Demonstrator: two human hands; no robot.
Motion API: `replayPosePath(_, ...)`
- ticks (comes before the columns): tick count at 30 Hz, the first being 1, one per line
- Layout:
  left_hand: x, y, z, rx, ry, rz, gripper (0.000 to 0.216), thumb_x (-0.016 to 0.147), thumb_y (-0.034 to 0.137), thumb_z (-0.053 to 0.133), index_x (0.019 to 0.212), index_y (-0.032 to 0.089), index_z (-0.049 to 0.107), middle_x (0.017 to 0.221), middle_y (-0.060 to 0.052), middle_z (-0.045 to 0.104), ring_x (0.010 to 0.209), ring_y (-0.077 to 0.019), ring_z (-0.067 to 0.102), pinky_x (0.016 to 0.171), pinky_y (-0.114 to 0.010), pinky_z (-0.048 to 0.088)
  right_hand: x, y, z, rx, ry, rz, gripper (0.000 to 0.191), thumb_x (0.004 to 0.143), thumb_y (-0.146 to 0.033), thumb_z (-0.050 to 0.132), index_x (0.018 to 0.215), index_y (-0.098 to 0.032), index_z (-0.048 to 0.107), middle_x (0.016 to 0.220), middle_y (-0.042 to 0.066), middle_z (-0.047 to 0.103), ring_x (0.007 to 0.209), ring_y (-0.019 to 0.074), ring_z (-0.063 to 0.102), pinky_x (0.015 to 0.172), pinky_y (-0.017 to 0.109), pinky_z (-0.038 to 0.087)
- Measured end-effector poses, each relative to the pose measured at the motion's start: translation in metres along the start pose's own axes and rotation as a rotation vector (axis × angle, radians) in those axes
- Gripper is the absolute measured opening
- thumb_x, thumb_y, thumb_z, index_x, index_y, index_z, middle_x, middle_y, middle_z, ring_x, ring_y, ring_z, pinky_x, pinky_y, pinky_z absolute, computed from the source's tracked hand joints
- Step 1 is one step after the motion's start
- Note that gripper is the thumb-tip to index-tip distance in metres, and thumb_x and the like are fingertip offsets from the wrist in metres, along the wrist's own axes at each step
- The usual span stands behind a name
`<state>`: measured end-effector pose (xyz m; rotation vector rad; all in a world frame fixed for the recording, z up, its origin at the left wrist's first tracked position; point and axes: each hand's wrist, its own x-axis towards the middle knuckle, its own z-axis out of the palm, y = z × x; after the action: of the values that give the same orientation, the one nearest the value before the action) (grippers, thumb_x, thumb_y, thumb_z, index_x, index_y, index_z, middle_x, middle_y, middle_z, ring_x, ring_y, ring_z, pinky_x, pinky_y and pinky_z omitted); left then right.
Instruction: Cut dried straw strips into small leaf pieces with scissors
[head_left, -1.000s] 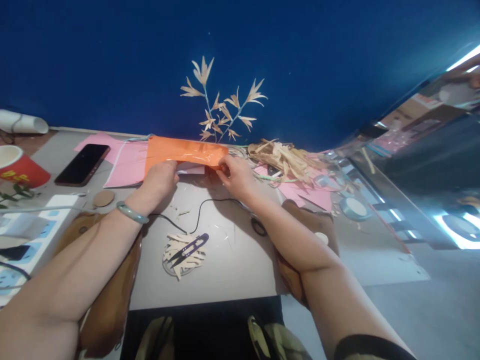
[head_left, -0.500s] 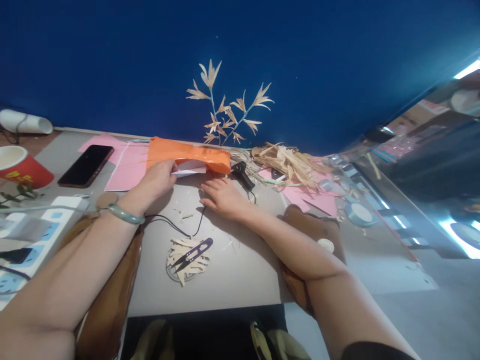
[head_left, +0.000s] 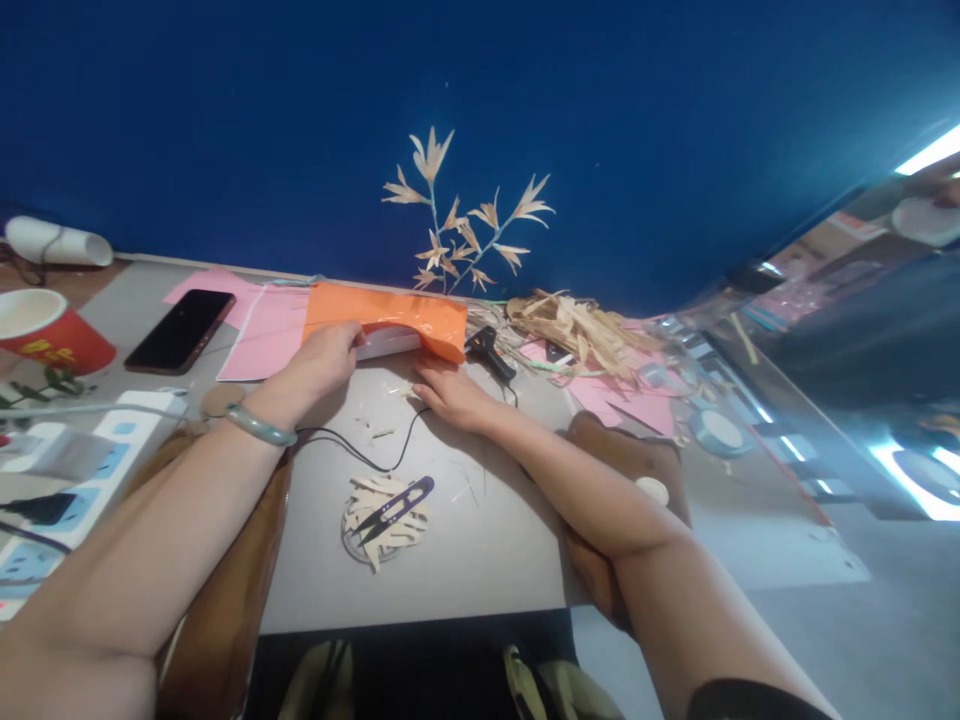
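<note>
Gripping the orange sheet (head_left: 386, 312) at its near edge, left hand (head_left: 322, 355) is curled, forearm stretched forward. Right hand (head_left: 448, 390) lies flat, fingers loosely spread, just below the sheet's right corner.

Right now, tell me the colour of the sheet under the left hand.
Orange sheet, glossy; the head view shows it.

Craft worktable: coloured paper (head_left: 264, 330), straw scraps (head_left: 574, 325), snips (head_left: 394, 505), tape roll (head_left: 716, 428).

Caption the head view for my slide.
Left hand grips orange paper on the table; right hand rests flat beside it, near snips.
</note>
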<state>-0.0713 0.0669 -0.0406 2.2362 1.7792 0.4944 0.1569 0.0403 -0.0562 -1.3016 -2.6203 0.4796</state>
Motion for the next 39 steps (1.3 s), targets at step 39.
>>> replayPosePath(39, -0.009, 0.014, -0.009, 0.065, -0.131, -0.046, 0.025, 0.074, 0.012, 0.050, 0.092, 0.016, 0.066, 0.089, -0.012, 0.069, 0.081, -0.0240, 0.062, 0.070, -0.029, 0.043, 0.048, -0.022, -0.034, 0.087, -0.057, -0.094, 0.003, 0.070, -0.011, 0.060, 0.072, -0.012, 0.063, 0.066, 0.001, 0.063, 0.060, 0.0103, 0.054, 0.057, 0.020, 0.038)
